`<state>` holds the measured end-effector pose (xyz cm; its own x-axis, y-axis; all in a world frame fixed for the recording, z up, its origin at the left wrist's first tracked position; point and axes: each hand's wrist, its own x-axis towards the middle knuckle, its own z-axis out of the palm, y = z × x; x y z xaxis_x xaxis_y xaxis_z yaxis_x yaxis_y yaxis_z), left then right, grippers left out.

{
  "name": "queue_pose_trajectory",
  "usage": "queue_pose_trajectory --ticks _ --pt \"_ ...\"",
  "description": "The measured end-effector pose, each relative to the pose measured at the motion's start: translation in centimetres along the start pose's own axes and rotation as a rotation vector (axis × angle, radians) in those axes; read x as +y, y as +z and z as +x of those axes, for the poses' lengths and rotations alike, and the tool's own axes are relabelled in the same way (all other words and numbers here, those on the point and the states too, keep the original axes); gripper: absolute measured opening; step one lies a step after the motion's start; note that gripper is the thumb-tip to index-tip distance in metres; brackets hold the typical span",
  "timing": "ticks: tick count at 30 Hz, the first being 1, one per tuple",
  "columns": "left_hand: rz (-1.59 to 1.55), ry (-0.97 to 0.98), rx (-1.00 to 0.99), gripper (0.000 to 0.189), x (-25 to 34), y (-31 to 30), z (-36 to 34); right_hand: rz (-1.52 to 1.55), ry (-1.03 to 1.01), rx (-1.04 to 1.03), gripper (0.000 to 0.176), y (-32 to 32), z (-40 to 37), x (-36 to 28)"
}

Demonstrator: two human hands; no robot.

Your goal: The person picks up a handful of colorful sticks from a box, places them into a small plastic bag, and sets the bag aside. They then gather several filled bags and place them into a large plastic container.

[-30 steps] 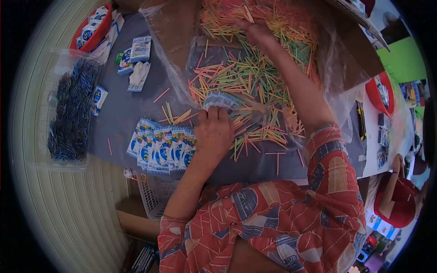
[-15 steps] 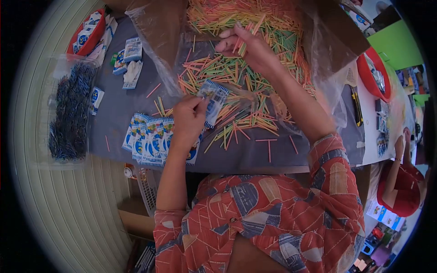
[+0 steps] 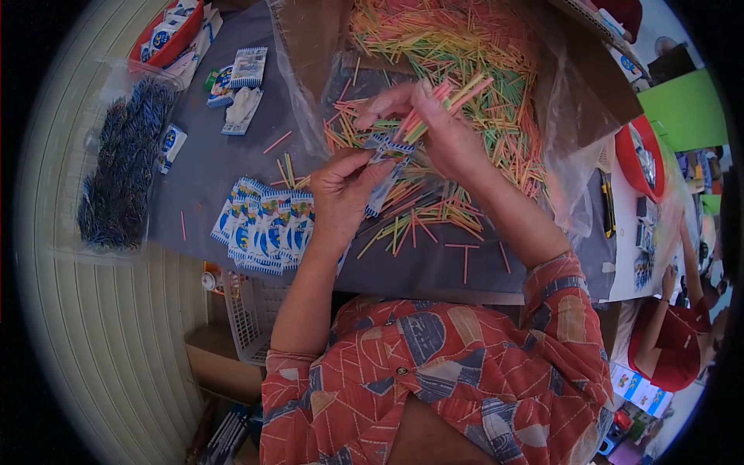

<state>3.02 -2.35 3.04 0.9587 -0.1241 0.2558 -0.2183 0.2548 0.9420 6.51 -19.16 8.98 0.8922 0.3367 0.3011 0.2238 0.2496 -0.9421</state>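
Observation:
My left hand [image 3: 341, 190] pinches a small blue-and-white plastic packet [image 3: 384, 174], its top edge turned up toward the sticks. Closed around a bundle of thin pink, yellow and green sticks [image 3: 457, 93] is my right hand [image 3: 446, 132]. The bundle's lower ends meet the packet's mouth. Behind and below the hands, many loose coloured sticks [image 3: 504, 155] spill out of an open cardboard box [image 3: 589, 70] lined with clear plastic. Left of my left wrist lies an overlapping row of blue-and-white packets [image 3: 263, 229].
At the left stands a clear tub [image 3: 167, 77] of dark, tangled strands. Red bowls [image 3: 174, 39] [image 3: 643, 159] hold packets on both sides. A yellow-and-black cutter [image 3: 607, 205] lies at the right. Another person in red [image 3: 666, 345] works beyond the table's right end.
My right hand has come down from the box with its sticks to the packet. The packet has tilted and its top now meets the bundle. The whole view has shifted slightly.

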Motion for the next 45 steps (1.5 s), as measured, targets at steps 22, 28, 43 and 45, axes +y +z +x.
queue_pose_trajectory --ticks 22,28,43,45 --pt "-0.215 -0.157 -0.092 0.021 -0.1 1.8 -0.7 -0.383 0.131 0.348 0.044 -7.3 0.0 -1.7" --pt "0.750 0.274 0.024 0.010 3.4 -2.7 -7.9 -0.301 0.179 -0.112 0.028 1.8 -8.4 -1.1" --pt "1.472 0.428 0.257 0.033 6.2 -12.1 -7.1 -0.397 0.313 0.050 0.044 13.1 -10.6 6.1" --pt "1.588 0.412 0.282 0.043 7.0 -16.7 -5.0 -0.488 0.284 0.065 0.045 13.5 -10.4 6.4"
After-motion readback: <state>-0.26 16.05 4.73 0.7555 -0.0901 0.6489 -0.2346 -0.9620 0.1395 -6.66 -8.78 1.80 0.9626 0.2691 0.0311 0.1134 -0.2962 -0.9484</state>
